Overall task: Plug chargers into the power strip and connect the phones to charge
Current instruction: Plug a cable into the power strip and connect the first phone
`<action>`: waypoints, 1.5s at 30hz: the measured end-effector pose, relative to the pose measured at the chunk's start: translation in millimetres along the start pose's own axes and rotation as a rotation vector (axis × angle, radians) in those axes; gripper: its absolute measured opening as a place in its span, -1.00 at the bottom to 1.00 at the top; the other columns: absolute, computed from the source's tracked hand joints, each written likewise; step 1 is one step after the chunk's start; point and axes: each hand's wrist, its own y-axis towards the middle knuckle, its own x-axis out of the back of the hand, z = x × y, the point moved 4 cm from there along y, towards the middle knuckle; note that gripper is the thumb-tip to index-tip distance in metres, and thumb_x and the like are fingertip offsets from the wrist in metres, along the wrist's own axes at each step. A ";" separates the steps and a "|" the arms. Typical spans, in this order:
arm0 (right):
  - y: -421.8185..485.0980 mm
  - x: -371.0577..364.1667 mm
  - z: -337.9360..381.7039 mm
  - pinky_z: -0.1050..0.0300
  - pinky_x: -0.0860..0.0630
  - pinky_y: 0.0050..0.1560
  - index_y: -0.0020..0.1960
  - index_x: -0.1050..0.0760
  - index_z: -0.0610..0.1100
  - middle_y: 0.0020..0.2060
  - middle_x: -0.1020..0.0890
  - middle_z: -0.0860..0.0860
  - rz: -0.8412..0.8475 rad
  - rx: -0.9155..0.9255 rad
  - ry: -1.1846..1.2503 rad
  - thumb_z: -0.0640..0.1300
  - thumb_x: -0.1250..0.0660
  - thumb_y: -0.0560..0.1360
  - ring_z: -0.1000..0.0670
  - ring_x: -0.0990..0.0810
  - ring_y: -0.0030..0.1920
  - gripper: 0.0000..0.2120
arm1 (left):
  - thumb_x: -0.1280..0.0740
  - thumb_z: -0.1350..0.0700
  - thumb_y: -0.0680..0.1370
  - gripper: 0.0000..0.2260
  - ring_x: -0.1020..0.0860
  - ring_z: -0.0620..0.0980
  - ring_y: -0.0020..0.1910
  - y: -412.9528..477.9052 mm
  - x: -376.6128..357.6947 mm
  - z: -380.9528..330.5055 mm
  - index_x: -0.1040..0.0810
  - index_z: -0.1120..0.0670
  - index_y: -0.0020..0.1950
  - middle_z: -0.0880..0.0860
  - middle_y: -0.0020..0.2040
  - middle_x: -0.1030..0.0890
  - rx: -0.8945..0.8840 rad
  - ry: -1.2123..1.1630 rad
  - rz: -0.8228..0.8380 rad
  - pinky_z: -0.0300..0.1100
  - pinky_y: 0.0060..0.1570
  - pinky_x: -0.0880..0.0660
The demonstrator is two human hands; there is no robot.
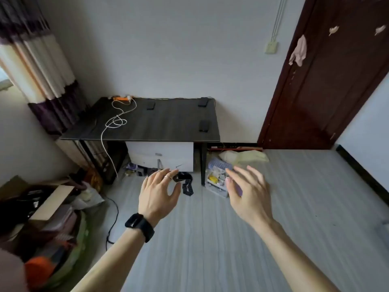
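A dark table [168, 123] stands against the far wall. An orange power strip [121, 98] lies at its back left corner, with a white charger [129, 99] at its right end. A white cable [114, 121] loops across the table and hangs over the front edge. Three dark phones lie on the top: one at the back middle [151, 105], one at the back right [203, 102], one near the front right [203, 126]. My left hand [159, 192] and my right hand [248, 192] are held out in front of me, well short of the table, fingers spread, holding nothing.
A white drawer unit [161, 155] sits under the table. Clutter lies on the floor: a box of small items [217, 182], a black strap [186, 184], a cardboard box [48, 203] and bags at the left, a black cord [114, 216]. A dark door [326, 81] stands at right.
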 end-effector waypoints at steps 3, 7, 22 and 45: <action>20.4 -32.6 4.7 -0.06 -0.42 0.33 0.23 -0.66 0.02 0.19 -0.68 0.07 0.035 -0.029 -0.015 0.14 -0.16 0.57 -0.10 -0.50 0.33 -0.59 | -0.24 -0.18 0.57 -0.58 -0.45 0.02 0.35 27.1 -13.1 20.8 -0.49 -0.11 0.41 -0.06 0.34 -0.55 -0.019 0.011 0.025 -0.02 0.37 -0.33; 40.2 -82.7 0.9 -0.16 -0.40 0.32 0.25 -0.64 0.05 0.21 -0.67 0.11 0.118 -0.077 -0.051 0.14 -0.15 0.58 -0.07 -0.49 0.33 -0.60 | -0.24 -0.18 0.58 -0.57 -0.43 0.03 0.38 60.4 -38.4 55.1 -0.46 -0.12 0.43 -0.04 0.37 -0.53 0.028 0.006 0.092 0.01 0.40 -0.31; 210.0 -247.6 -72.9 -0.06 -0.49 0.23 0.22 -0.66 0.01 0.14 -0.70 0.11 0.237 -0.161 -0.017 0.05 -0.25 0.56 -0.08 -0.55 0.26 -0.67 | -0.30 -0.10 0.58 -0.62 -0.45 0.05 0.36 264.9 -151.0 114.8 -0.51 -0.10 0.39 -0.03 0.34 -0.55 0.104 0.014 0.164 -0.01 0.37 -0.32; 463.3 -528.1 -217.2 -0.17 -0.42 0.31 0.54 -0.26 0.05 0.45 -0.44 -0.03 0.876 -0.703 -0.092 0.25 -0.17 0.58 -0.18 -0.46 0.39 -0.42 | -0.16 -0.19 0.61 -0.50 -0.12 0.11 0.58 551.3 -396.4 249.3 -0.24 -0.17 0.55 0.00 0.59 -0.22 0.235 0.067 0.731 0.07 0.52 -0.10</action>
